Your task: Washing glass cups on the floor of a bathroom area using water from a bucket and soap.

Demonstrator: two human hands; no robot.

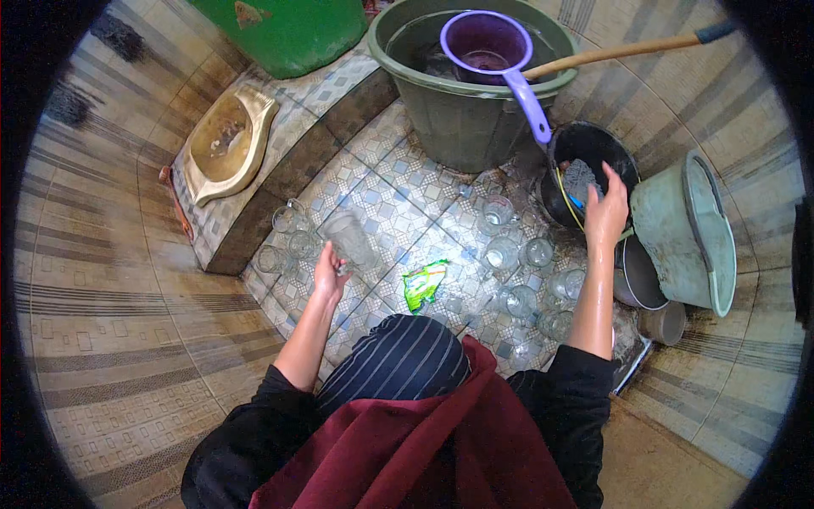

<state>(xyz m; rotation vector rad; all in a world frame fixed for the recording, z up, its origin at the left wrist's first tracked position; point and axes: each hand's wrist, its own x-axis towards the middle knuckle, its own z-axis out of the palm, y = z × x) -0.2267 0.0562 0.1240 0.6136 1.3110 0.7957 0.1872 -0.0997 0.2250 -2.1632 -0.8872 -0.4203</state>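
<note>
A clear glass mug (350,238) is in my left hand (331,273), held by its handle above the tiled floor. My right hand (607,207), wet and with fingers apart, is over the near rim of a black bucket (594,143). In that bucket lies a grey scouring pad (579,181), with something blue beside it. Several glass mugs (501,253) stand on the floor between my knees and the bucket, to the right. More glass mugs (301,244) stand at the left by the raised ledge. A crumpled green packet (425,285) lies on the floor between the two groups.
A large water tub (470,127) stands ahead, with a purple dipper (524,95) and a wooden handle (610,58) at its rim. A pale green bucket (677,235) is tilted at the right, by a metal pot (642,273). The squat toilet (254,153) is on the left ledge, near a green container (299,38).
</note>
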